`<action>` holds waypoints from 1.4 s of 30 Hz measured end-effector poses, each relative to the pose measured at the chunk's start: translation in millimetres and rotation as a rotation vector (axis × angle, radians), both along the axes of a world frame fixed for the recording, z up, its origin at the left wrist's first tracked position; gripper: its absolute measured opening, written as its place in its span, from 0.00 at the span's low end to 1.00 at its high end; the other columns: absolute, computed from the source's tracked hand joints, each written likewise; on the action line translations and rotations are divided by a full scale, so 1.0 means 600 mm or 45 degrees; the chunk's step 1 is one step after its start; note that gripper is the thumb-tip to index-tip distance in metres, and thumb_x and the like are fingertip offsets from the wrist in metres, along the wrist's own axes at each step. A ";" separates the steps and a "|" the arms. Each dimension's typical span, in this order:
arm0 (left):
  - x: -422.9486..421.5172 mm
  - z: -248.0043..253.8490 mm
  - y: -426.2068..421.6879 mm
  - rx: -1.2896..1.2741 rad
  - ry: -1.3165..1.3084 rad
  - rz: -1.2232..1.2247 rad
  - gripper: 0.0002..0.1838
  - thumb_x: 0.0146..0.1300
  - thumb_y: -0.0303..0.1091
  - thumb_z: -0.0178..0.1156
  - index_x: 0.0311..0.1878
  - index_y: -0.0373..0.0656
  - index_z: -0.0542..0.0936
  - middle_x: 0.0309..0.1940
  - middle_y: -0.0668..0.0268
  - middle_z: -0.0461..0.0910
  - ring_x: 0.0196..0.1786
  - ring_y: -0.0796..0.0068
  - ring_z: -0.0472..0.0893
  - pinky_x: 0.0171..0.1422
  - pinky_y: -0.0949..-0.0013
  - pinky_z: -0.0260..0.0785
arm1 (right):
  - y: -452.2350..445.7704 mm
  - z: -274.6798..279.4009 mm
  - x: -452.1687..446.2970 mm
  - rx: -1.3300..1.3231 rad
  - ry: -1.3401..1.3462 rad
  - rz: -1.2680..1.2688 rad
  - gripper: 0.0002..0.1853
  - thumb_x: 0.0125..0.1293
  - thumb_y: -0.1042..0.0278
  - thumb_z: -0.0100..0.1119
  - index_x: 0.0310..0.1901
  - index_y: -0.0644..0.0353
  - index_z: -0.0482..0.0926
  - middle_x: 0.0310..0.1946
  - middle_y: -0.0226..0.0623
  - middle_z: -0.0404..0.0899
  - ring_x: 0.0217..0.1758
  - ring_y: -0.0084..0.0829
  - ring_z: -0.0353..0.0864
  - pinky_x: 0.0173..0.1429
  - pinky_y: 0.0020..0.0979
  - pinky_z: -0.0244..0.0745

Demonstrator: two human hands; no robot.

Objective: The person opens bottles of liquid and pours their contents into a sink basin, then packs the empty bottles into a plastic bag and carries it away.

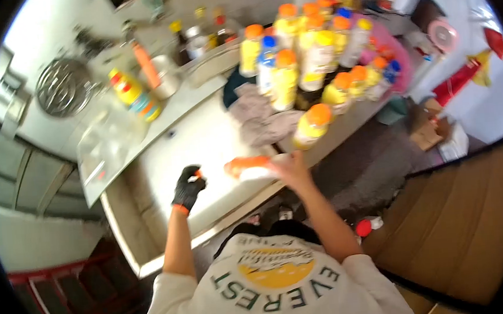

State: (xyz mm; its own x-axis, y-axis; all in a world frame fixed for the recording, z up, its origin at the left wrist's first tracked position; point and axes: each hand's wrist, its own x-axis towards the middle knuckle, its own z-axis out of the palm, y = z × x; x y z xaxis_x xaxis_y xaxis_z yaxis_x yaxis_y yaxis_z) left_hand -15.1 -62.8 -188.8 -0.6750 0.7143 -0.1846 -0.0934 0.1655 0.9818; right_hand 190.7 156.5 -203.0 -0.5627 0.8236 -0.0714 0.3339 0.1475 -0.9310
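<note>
White surface (202,128), two hands (189,188), one orange object (251,164)

Gloved left hand (189,188), right hand (290,169) holding blurred orange item (248,165)

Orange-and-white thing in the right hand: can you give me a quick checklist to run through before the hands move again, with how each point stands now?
1. Right hand has a grip on the orange-and-white thing: ok.
2. Left hand has a small orange piece at its fingertips: ok, it seems.
3. Both hands gloved: not ok; the left wears a black glove, the right is bare.
4. Nearest bottle standing cap-up: ok.
5. Orange-and-white thing apart from the crumpled cloth: ok, a gap shows.
6. Orange-and-white thing open or closed: cannot tell; it is blurred.
</note>
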 end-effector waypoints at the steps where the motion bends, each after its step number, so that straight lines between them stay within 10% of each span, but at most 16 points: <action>1: 0.005 0.001 0.002 0.040 -0.136 0.044 0.17 0.55 0.25 0.57 0.49 0.43 0.72 0.36 0.66 0.74 0.35 0.72 0.77 0.42 0.68 0.73 | -0.008 0.019 0.018 -0.381 0.094 -0.081 0.28 0.51 0.53 0.63 0.43 0.69 0.68 0.36 0.44 0.74 0.25 0.30 0.74 0.29 0.32 0.71; 5: -0.016 0.012 -0.002 0.249 -0.460 0.057 0.17 0.57 0.29 0.57 0.51 0.43 0.71 0.39 0.61 0.75 0.37 0.66 0.78 0.44 0.64 0.75 | -0.007 0.026 0.054 -1.194 0.418 -0.011 0.22 0.58 0.55 0.55 0.48 0.64 0.69 0.35 0.39 0.76 0.27 0.26 0.76 0.30 0.26 0.73; 11: -0.013 0.038 0.017 0.300 -0.458 -0.068 0.20 0.62 0.40 0.54 0.54 0.42 0.68 0.41 0.59 0.75 0.40 0.67 0.77 0.47 0.65 0.73 | -0.019 -0.024 0.069 -1.405 0.595 0.057 0.20 0.60 0.57 0.46 0.50 0.60 0.70 0.36 0.37 0.77 0.28 0.28 0.75 0.31 0.24 0.72; 27: -0.015 0.092 0.052 0.131 -0.209 -0.317 0.13 0.61 0.36 0.55 0.45 0.38 0.72 0.33 0.65 0.75 0.33 0.76 0.76 0.39 0.72 0.73 | -0.026 0.010 0.044 -0.966 0.663 0.167 0.20 0.58 0.70 0.50 0.53 0.62 0.65 0.43 0.39 0.74 0.40 0.31 0.77 0.42 0.28 0.75; 38: -0.042 0.134 0.037 0.032 -0.166 -0.412 0.16 0.60 0.39 0.58 0.46 0.37 0.74 0.30 0.66 0.76 0.29 0.79 0.76 0.33 0.77 0.71 | -0.044 0.091 0.032 0.054 0.520 0.461 0.31 0.44 0.76 0.70 0.51 0.61 0.64 0.41 0.32 0.70 0.45 0.23 0.72 0.48 0.27 0.70; 42: -0.058 0.144 0.039 0.182 -0.009 -0.515 0.19 0.56 0.34 0.61 0.49 0.38 0.73 0.39 0.66 0.76 0.41 0.77 0.76 0.45 0.73 0.71 | -0.063 0.088 0.025 -0.305 0.624 0.374 0.28 0.46 0.74 0.69 0.49 0.64 0.64 0.39 0.35 0.72 0.42 0.23 0.73 0.45 0.24 0.71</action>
State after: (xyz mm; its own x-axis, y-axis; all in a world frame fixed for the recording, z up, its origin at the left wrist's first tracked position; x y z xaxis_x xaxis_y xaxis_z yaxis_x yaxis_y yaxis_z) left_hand -50.0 -39.7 -102.6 -0.3341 0.9401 -0.0681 -0.0559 0.0524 0.9971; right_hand 205.5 118.8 -150.0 -0.7777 0.6222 0.0895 -0.1640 -0.0634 -0.9844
